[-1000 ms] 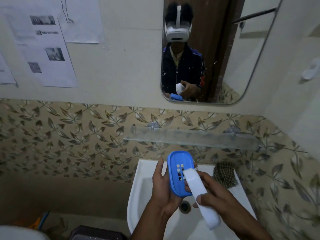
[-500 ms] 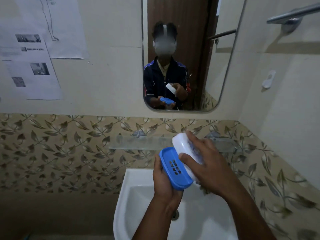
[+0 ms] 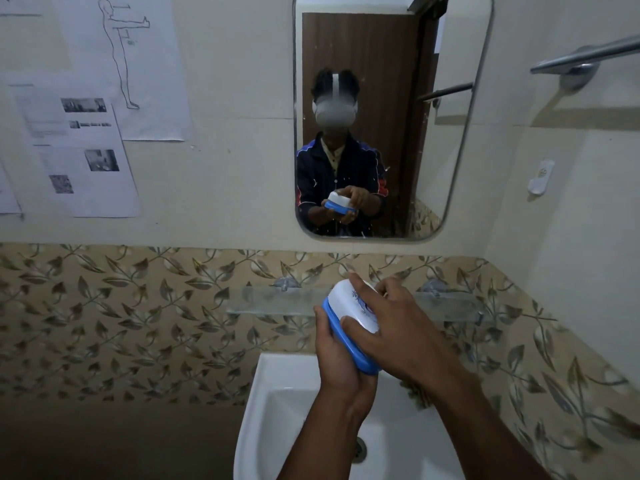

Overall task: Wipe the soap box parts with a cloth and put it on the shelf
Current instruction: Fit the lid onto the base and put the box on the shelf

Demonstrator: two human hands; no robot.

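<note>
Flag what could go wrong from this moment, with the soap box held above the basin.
The white lid sits on the blue base at a tilt; pressed by the right hand, it may not seat squarely. The left hand holds the box over the washbasin, so a slip would likely drop it in. The glass shelf looks narrow, so the box might overhang it.

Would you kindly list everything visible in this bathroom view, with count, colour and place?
soap box lid: one, white, on the tray, under right hand
soap box tray: one, blue, in left hand
glass shelf: one, clear, above sink
sink: one, white, bottom centre
mirror: one, on wall, centre
towel rail: one, metal, upper right
paper sheets: several, white, left wall
left hand: holds tray
right hand: grips lid
</note>
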